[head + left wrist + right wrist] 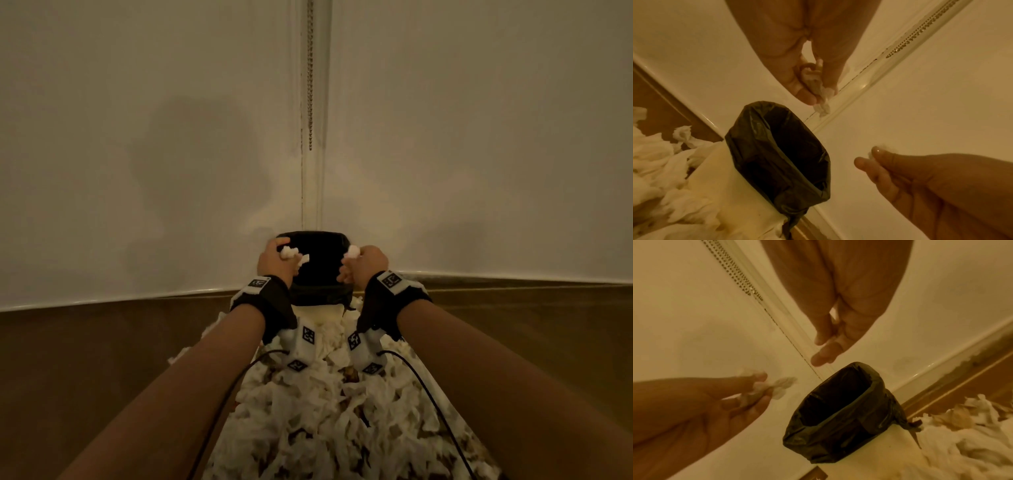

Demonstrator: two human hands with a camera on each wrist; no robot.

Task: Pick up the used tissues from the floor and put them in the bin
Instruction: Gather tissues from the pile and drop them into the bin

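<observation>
1. Hovering over the bin (318, 274) right now are both hands, and the bin sits in the corner where the two walls (137, 137) meet, with a black liner (777, 154) folded over its rim.
2. The left hand (274, 258) has its grip pinched on a crumpled tissue (291, 255), with a bit of it poking out past the fingertips, just above the left side of the bin mouth.
3. The right hand (364, 262) is pinching a smaller wad (352, 251) between thumb and fingers over the right side.
4. So two tissues are about to be dropped in, I'd say. I can't see anything inside the liner; it's just too dark to tell.
5. What's left is basically everything: a huge pile of tissues (325, 411) covers the floor (102, 342) from right against the bin's base back toward the person. Honestly this looks barely started, with loads of trips to go.
</observation>
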